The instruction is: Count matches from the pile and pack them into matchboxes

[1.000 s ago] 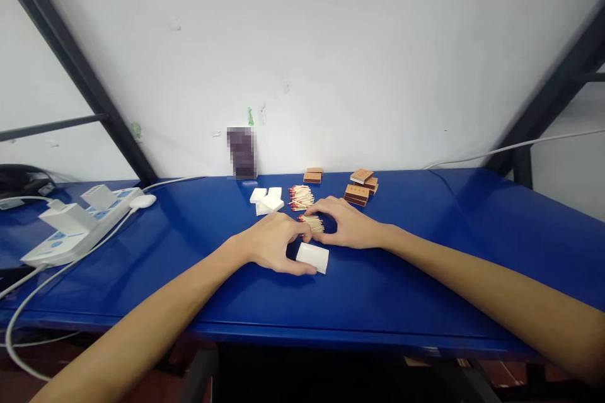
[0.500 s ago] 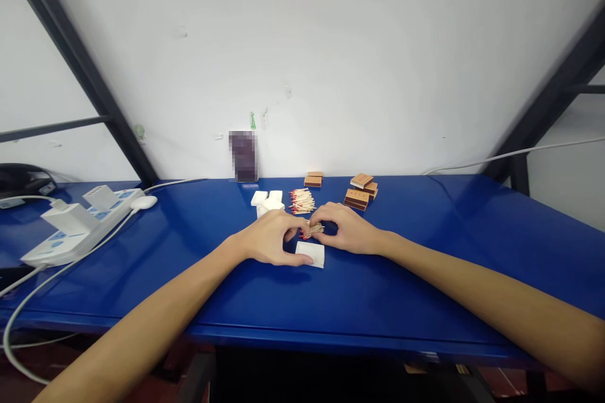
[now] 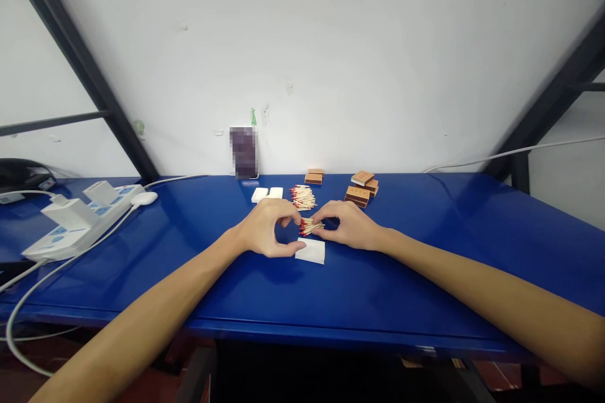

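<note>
Bracketing a small bundle of matches [image 3: 311, 227] from both ends, the hands work close together just above the surface's middle. The right hand [image 3: 350, 225] has finger and thumb closed about the bare ends, probably to keep the sticks together. The left hand [image 3: 270, 228] curves wide open and grips nothing: its forefinger is beside the red heads, perhaps as a stop to even them, and its thumb rests at the edge of a white tray [image 3: 311, 252], seemingly steadying it. Which way up that tray lies, I cannot tell. Just beyond lies a loose match pile [image 3: 303, 197], heads likewise leftward, which suggests deliberate sorting. Farther out, white pieces [image 3: 276, 192] sit left, and brown matchboxes [image 3: 357, 196] are stacked right, apparently grouped by kind within reach on the blue surface [image 3: 406, 283].
</note>
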A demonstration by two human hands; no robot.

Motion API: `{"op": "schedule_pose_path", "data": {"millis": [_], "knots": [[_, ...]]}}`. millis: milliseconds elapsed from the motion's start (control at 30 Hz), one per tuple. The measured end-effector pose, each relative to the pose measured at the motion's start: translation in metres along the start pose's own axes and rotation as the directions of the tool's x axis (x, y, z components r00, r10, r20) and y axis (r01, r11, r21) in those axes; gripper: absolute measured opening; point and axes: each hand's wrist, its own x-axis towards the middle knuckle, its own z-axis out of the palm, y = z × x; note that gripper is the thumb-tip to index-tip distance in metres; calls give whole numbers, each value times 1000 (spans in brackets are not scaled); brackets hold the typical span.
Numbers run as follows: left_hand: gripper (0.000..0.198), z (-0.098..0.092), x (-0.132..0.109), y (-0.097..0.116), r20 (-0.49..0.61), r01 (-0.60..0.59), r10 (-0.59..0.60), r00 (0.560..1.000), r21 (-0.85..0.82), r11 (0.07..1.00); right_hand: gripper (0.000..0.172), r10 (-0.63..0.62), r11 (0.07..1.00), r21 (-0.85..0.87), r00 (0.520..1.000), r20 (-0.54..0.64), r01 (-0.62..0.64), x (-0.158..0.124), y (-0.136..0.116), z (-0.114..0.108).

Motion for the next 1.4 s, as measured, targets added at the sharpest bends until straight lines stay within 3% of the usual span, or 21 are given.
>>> {"op": "schedule_pose_path", "data": {"millis": [100,267,433,667,1267,1400], "knots": [[32,-2,0,0,44,4,-4,999,4,1000,11,-54,997,-57,998,14,55,1,-1,0],[54,-1,1,-3,222,90,-96,970,34,995,11,-75,995,-64,997,-3,75,1,-2,2],[28,7,3,-6,255,162,-154,954,-10,987,10,-67,997,-36,998,6,67,1,-2,1],[25,7,8,-8,376,177,-157,913,-21,984,13,-7,999,-38,998,67,10,7,-2,0],[17,15,5,-10,280,208,-209,937,35,977,19,-12,1000,-3,1000,-4,12,0,-3,-6],[16,16,5,-10,274,193,-200,941,53,980,16,-21,1000,10,999,36,20,-1,-4,-9]]}}
